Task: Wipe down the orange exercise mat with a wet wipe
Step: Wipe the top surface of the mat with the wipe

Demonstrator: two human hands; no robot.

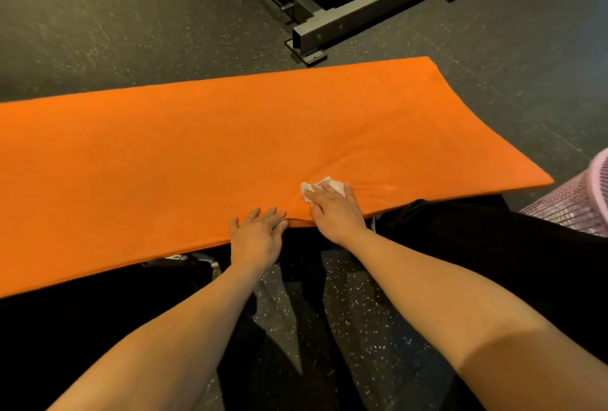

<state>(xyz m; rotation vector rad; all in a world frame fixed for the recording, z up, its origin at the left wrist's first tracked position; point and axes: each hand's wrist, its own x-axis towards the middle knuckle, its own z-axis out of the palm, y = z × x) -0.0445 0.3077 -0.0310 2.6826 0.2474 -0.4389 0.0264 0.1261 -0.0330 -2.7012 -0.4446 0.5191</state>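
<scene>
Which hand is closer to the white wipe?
Right. The right hand presses on the wet wipe; the left hand rests apart, at the near edge of the orange mat.

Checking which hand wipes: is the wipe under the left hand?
No, the wipe sits under the right hand; the left hand rests flat on the mat's near edge.

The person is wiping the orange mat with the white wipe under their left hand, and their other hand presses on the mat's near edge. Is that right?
Not quite. The head view shows the white wipe under the right hand, not the left. The left hand is the one pressing flat on the near edge of the orange mat.
</scene>
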